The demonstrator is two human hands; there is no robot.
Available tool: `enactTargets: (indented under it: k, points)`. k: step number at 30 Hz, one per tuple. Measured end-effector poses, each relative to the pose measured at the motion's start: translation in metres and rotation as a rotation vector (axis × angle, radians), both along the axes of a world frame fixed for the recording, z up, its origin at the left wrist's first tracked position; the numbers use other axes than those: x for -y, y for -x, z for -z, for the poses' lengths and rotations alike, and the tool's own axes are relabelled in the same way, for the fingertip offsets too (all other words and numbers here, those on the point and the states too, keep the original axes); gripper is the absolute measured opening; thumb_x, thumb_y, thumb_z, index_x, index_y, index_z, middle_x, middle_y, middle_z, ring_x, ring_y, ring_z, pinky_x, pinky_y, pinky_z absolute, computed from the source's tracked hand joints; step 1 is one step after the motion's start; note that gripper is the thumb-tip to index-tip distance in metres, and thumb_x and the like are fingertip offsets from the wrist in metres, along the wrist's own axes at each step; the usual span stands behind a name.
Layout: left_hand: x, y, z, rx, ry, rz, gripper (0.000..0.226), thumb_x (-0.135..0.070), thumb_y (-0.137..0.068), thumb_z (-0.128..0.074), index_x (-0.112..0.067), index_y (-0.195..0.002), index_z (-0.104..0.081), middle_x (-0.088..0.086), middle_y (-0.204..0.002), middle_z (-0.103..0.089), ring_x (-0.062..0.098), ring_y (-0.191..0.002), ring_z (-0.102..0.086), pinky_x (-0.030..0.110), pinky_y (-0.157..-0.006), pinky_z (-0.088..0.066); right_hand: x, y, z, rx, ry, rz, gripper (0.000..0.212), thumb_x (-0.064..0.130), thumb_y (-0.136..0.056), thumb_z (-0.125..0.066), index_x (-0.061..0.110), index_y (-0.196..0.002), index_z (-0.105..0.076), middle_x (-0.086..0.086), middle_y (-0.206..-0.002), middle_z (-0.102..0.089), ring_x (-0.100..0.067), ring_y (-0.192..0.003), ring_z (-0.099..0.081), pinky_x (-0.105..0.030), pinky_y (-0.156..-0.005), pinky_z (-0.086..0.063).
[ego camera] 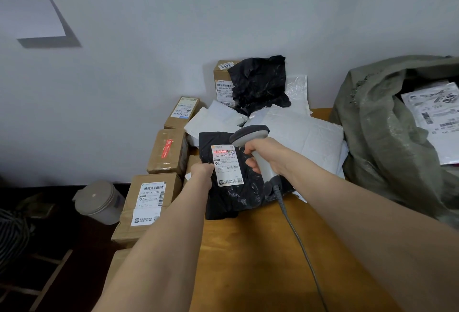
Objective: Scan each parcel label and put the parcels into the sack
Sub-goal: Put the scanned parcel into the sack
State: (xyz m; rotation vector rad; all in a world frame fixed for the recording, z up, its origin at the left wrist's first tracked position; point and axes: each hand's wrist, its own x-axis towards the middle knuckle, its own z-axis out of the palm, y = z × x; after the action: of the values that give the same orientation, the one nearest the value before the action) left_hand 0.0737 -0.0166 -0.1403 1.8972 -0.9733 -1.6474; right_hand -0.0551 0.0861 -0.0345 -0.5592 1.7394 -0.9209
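A black plastic parcel [233,195] lies tilted on the wooden table [260,262], its white label [226,165] facing up. My left hand [202,171] grips the parcel's left edge beside the label. In my right hand [265,155] is the handle of a grey corded barcode scanner [249,135], its head just right of the label. A red scan line glows across the label's top barcode. The green woven sack [387,143] stands open at the right, with a white labelled parcel [437,118] inside.
Several brown cardboard boxes [151,202] line the table's left edge and back. White mailers [305,138] and another black bag [259,83] are piled behind against the wall. A lidded bucket [98,202] sits on the floor at left. The scanner cable [298,237] crosses the table.
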Motion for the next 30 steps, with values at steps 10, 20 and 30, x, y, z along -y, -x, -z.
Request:
enactTargets:
  k: [10,20,30]
  points:
    - [-0.004,0.0,-0.007,-0.091,-0.026,-0.019,0.048,-0.015,-0.082,-0.075,-0.002,-0.118,-0.047,0.012,-0.113,-0.062,0.033,-0.105,-0.061,0.045,-0.088,-0.05,0.004,0.011,0.015,0.027,0.009,0.161,0.006,0.006,-0.087,-0.06,0.002,-0.087,-0.055,-0.018,-0.073,-0.069,-0.018,-0.055,-0.061,-0.028,-0.058,-0.053]
    - [-0.004,0.012,-0.041,-0.15,0.06,-0.048,0.039,-0.013,-0.082,-0.064,-0.008,-0.12,-0.054,0.009,-0.104,-0.067,0.025,-0.084,-0.066,0.038,-0.072,-0.056,-0.006,0.063,0.02,0.015,0.068,0.298,0.008,-0.001,-0.083,-0.06,0.004,-0.078,-0.056,-0.013,-0.07,-0.056,-0.019,-0.058,-0.052,-0.033,-0.066,-0.054]
    - [-0.07,0.055,-0.055,-0.095,0.187,-0.393,0.014,-0.011,-0.084,-0.056,-0.014,-0.079,-0.044,0.004,-0.076,-0.056,0.02,-0.064,-0.053,0.027,-0.058,-0.043,-0.036,0.129,0.027,0.049,0.089,0.196,0.032,0.015,-0.081,-0.067,0.007,-0.108,-0.051,-0.01,-0.099,-0.058,-0.029,-0.095,-0.057,-0.04,-0.089,-0.05]
